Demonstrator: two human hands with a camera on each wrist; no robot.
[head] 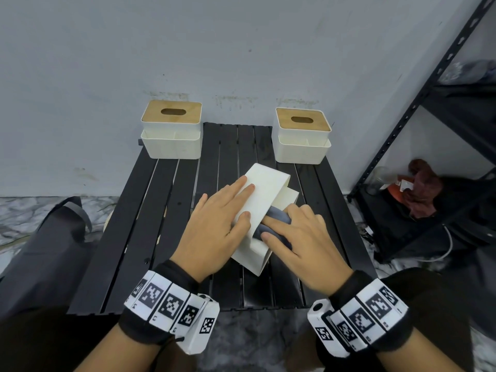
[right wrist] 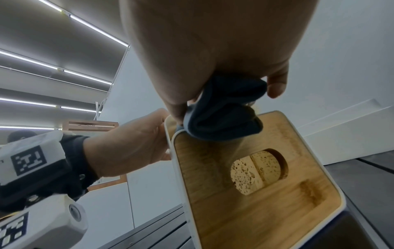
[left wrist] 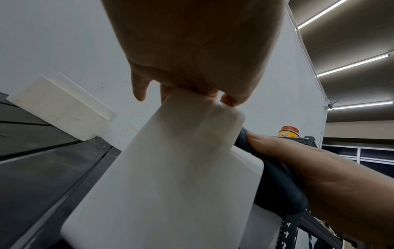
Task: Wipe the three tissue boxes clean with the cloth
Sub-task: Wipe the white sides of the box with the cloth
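Grey wall [head: 241, 49] behind, black slatted table [head: 166, 210] pushed against it, dark metal shelving [head: 429, 103] at right. Two upright tissue boxes at the far corners, far left box [head: 171, 132] and far right box [head: 302, 138], well apart, seemingly waiting their turn. Third box [head: 264, 191] tipped on its side mid-table, wooden lid [right wrist: 255, 193] turned toward the right. Left hand [head: 214, 224] spread flat on the upturned white side, fingers straight, thumb over the near edge, steadying. Right hand [head: 303, 237] bunched around grey cloth [head: 276, 218], pressing it at the lid's top rim. Probably wiping box one; next, sweeping across the lid, then turning to fresh faces. Open slats all round; far boxes sit close to the table's edges.
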